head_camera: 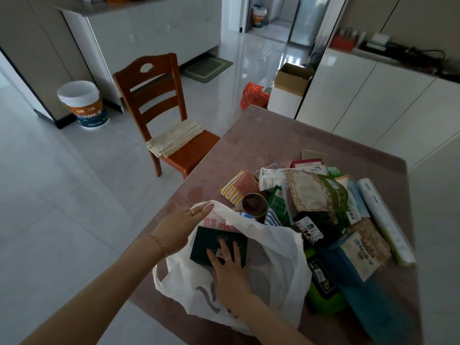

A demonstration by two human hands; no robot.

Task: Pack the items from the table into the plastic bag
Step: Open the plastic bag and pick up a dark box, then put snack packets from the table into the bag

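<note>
Two hands are seen in the head view, both at a white plastic bag (273, 257) lying open on the near part of the pink-covered table (286, 135). The bag's far-left rim is held up by the left hand (184, 225), fingers curled around the plastic, index extended along the edge. A dark green packet (211, 242) is set in the bag's mouth, and the right hand (227, 267) is laid flat on it, fingers straight and spread, nothing gripped. A red-and-white printed pack (219, 221) is seen inside the bag, just beyond the dark packet. To the right of the bag, a pile of items (323, 207) is heaped on the table: a metal cup (254, 205) touching the bag's far edge, a grain pouch with green edge (316, 192), a white roll (383, 220) at the far right, a blue box (361, 277) near. On the floor at the left a wooden chair (154, 103) with a folded cloth (174, 138) on the seat is seen, a paint bucket (82, 103) beyond.
</note>
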